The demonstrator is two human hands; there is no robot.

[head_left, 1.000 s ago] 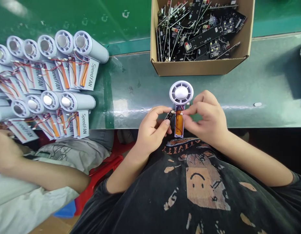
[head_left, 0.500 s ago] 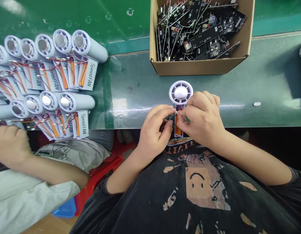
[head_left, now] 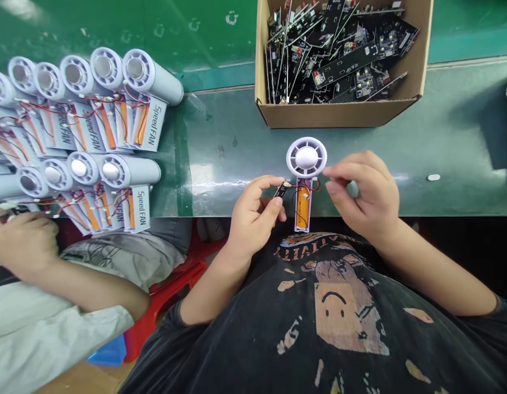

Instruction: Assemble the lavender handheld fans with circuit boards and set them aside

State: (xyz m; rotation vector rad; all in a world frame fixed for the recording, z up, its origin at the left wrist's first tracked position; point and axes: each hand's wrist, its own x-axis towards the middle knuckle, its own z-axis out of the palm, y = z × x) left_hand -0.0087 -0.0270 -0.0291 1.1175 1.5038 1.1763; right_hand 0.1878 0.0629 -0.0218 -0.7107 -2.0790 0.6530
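In the head view, with 12 o'clock at the far side, a fan (head_left: 305, 174) is laid on the tabletop (head_left: 220, 153) near its close edge, in front of the torso. At 8 o'clock from the fan head (head_left: 306, 157), 1 black circuit board (head_left: 282, 189) is pinched by the fingers of the left hand (head_left: 253, 216), clear of the tabletop. At 4 o'clock, the fingers of the right hand (head_left: 366, 194) are held narrowly parted just beside the head; nothing can be seen between them. An orange battery (head_left: 303, 209) is carried in the handle, a white connector (head_left: 306, 195) is seen over it, and a red wire (head_left: 318, 186) is looped out towards 3 o'clock. Whether the board is joined to any wire cannot be told.

The handle's tail appears to be left past the tabletop edge, so the fan could be tipped or swept off by a bump from a wrist or the torso. A thin lead could be strained or torn if the board were drawn towards 9 o'clock, and the loose loop could be snagged by a passing finger.

The fan's long axis is set almost exactly from 12 to 6, head pointed to 12. The board is slanted, its pale-tipped end aimed at about 1 o'clock, the other covered by fingers.
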